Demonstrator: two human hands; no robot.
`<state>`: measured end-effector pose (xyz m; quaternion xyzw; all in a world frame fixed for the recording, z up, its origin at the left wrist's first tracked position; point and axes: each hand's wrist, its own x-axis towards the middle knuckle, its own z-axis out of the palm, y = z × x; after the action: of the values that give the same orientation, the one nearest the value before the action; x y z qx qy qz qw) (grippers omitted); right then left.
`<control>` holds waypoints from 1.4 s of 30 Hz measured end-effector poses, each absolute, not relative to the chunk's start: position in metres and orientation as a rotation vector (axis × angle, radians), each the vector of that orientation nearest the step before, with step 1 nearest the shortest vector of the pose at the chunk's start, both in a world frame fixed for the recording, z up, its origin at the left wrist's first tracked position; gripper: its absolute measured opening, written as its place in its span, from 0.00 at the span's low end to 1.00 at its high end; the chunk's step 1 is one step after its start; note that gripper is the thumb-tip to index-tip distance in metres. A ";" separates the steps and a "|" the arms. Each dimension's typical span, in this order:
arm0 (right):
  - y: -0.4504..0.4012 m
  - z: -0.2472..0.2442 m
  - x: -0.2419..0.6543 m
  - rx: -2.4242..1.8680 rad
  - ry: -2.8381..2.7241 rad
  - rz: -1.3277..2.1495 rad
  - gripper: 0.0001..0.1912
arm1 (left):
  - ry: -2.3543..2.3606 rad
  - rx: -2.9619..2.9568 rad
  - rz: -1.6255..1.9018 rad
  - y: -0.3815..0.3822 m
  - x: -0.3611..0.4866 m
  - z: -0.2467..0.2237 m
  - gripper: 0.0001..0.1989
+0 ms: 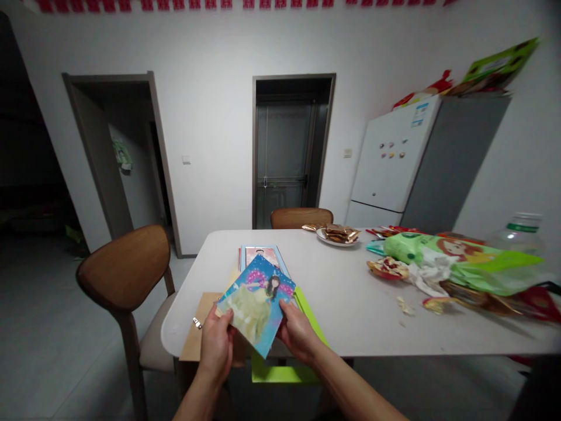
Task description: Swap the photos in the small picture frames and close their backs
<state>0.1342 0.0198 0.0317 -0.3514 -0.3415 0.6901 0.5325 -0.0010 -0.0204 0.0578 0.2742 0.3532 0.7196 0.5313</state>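
Observation:
A photo print [258, 304] with a blue background and a figure in a pale yellow gown is held tilted above the table's front edge. My left hand [217, 339] grips its lower left side, thumb on top. On the right side, my right hand [298, 330] pinches it the same way. Below the print lies a lime-green picture frame [284, 374], jutting past the table edge and partly hidden. A brown backing board [193, 342] with a metal clip [197, 323] rests by my left hand. Behind the print is a light-blue picture frame [275, 252] holding a picture.
The white table [342, 304] carries a plate of gold packets [338, 234], an opened pomegranate [388, 268], peel scraps [405, 306] and a green wipes pack [438, 251] at right. Wooden chairs stand at left [125, 269] and at the far side [302, 218]. A fridge [390, 158] is behind.

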 end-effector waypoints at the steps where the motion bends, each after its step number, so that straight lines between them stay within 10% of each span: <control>1: 0.023 0.034 0.135 -0.812 -0.793 1.594 0.11 | 0.857 0.673 1.670 -0.022 -0.002 0.057 0.18; 12: 0.018 0.060 0.159 -0.909 -1.100 1.477 0.16 | 0.799 0.918 1.123 -0.025 -0.019 0.061 0.17; 31: 0.022 0.059 0.155 -0.855 -1.177 1.430 0.20 | 0.818 0.950 1.383 -0.016 0.002 0.065 0.17; 42: -0.014 0.094 0.139 -0.854 -1.453 0.935 0.27 | 1.393 2.079 1.595 -0.029 0.036 0.095 0.13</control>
<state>0.1391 -0.0140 0.0941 -0.3638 -0.6193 0.3983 0.5704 0.0355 -0.0288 0.0947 0.6980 0.4676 0.5354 0.0871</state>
